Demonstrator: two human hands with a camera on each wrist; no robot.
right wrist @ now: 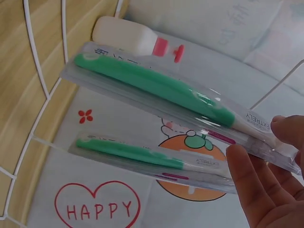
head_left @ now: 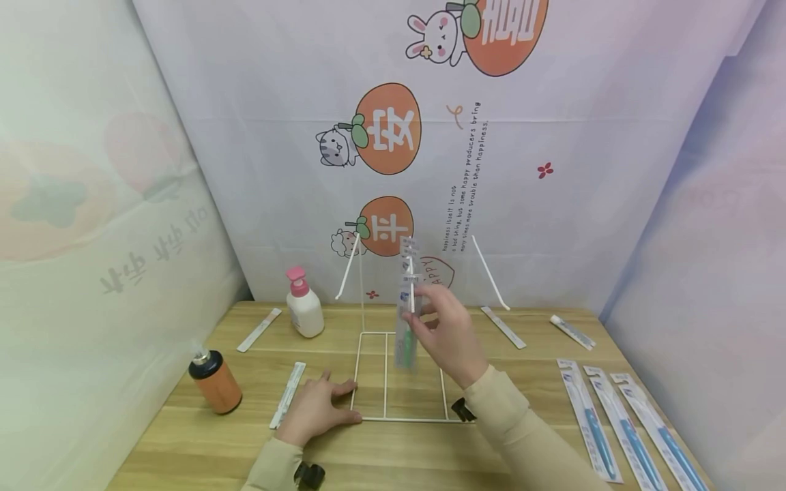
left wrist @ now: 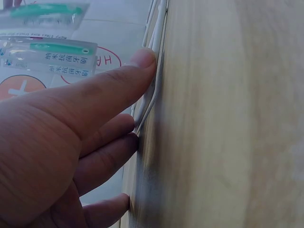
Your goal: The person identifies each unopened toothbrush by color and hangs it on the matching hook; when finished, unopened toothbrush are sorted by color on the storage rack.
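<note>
My right hand (head_left: 451,334) pinches the upper end of a packaged green toothbrush (right wrist: 156,90) between thumb and fingers, at the front of the middle hook of a white wire display rack (head_left: 385,375). Behind it hangs another packaged green toothbrush (right wrist: 137,154). In the head view the two packs overlap. My left hand (head_left: 319,406) rests at the rack's front left corner, fingers fairly straight and spread. In the left wrist view its thumb (left wrist: 142,59) touches the wire.
Left and right rack hooks (head_left: 348,269) (head_left: 490,273) jut forward. A pink-topped pump bottle (head_left: 306,314) and an orange bottle (head_left: 215,385) stand left. Slim white packets (head_left: 259,330) lie around the rack. At right lie a tube (head_left: 573,332) and blue packaged toothbrushes (head_left: 589,419).
</note>
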